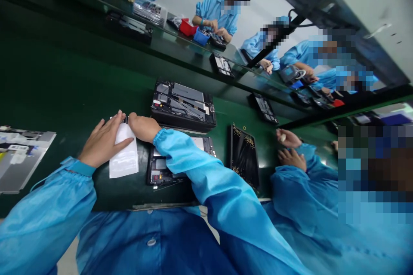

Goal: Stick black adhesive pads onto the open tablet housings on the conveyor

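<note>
white rectangular sheet (125,161) on dark green tabletop (77,77), partly under flat, unclenched bare left hand (105,141), bare right hand (142,127) curled at top edge, fingertips hidden, can't tell if gripping, black open-backed device (160,166) partly behind light-blue sleeve (193,159)

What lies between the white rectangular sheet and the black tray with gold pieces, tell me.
Between the sheet and the tray, the head view shows a flat black device, partly hidden by the person's blue right sleeve.
</note>
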`<action>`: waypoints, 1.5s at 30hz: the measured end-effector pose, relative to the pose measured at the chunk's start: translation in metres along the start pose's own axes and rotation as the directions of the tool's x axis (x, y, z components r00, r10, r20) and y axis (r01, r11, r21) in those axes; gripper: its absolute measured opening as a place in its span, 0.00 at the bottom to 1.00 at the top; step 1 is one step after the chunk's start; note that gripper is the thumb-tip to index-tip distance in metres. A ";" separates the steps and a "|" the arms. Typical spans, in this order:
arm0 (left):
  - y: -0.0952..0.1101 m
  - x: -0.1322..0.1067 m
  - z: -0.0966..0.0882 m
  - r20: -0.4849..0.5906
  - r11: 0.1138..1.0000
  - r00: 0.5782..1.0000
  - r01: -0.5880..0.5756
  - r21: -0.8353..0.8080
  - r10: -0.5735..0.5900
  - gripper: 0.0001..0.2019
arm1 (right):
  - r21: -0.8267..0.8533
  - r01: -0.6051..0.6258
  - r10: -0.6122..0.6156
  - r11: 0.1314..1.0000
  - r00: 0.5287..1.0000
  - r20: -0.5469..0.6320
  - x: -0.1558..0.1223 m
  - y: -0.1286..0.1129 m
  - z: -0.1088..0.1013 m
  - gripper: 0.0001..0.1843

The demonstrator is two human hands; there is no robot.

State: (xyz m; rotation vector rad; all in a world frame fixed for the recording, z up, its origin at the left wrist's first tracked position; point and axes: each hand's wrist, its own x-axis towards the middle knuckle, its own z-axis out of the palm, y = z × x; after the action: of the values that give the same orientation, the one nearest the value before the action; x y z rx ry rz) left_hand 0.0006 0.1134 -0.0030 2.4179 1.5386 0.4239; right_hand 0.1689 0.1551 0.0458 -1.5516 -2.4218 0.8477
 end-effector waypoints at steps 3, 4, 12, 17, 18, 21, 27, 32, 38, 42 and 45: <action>-0.002 0.001 -0.005 -0.016 0.999 0.999 -0.043 0.003 0.043 0.40 | 0.087 0.128 -0.115 0.988 0.984 -0.136 -0.038 -0.002 -0.031 0.07; 0.001 -0.002 -0.009 -0.055 0.998 0.997 -0.061 0.004 0.061 0.37 | 0.160 0.219 -0.181 0.963 0.958 -0.222 -0.061 -0.002 -0.043 0.06; 0.121 -0.079 -0.008 -0.181 0.879 0.864 -0.477 -0.002 0.469 0.11 | 0.761 0.087 0.239 0.642 0.921 -0.307 -0.259 0.065 -0.016 0.10; 0.163 -0.096 0.029 -0.162 0.867 0.858 -0.453 0.206 0.487 0.03 | 0.801 -0.031 0.432 0.597 0.855 -0.288 -0.296 0.087 0.046 0.12; 0.163 -0.095 0.031 -0.158 0.861 0.856 -0.453 0.229 0.493 0.05 | 0.796 -0.034 0.435 0.604 0.851 -0.294 -0.299 0.087 0.053 0.12; 0.164 -0.092 0.022 -0.132 0.841 0.844 -0.478 0.253 0.520 0.05 | 0.756 -0.016 0.407 0.655 0.850 -0.334 -0.308 0.087 0.063 0.11; 0.167 -0.053 -0.013 -0.072 0.830 0.841 -0.510 0.224 0.536 0.06 | 0.426 0.013 0.225 0.905 0.835 -0.503 -0.307 0.079 0.047 0.04; 0.149 -0.007 -0.013 -0.090 0.926 0.922 -0.372 0.061 0.376 0.03 | 0.095 0.094 -0.035 0.991 0.867 -0.497 -0.278 0.065 0.035 0.05; 0.161 -0.063 0.005 -0.184 0.913 0.924 -0.367 -0.180 0.335 0.04 | -0.160 0.088 -0.151 0.983 0.886 -0.438 -0.260 0.062 0.041 0.03; 0.166 -0.086 0.027 -0.228 0.888 0.918 -0.380 -0.260 0.326 0.04 | -0.218 0.061 -0.141 0.974 0.917 -0.373 -0.258 0.061 0.040 0.05; 0.163 -0.085 0.038 -0.226 0.888 0.936 -0.333 -0.317 0.271 0.04 | -0.238 0.051 -0.133 0.970 0.929 -0.344 -0.257 0.060 0.039 0.06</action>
State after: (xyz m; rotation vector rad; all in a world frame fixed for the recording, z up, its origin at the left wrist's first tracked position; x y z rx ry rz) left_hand 0.1168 -0.0335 0.0103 2.3788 1.0244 0.9137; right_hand 0.3180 -0.0657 0.0272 -1.4900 -2.3545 0.2465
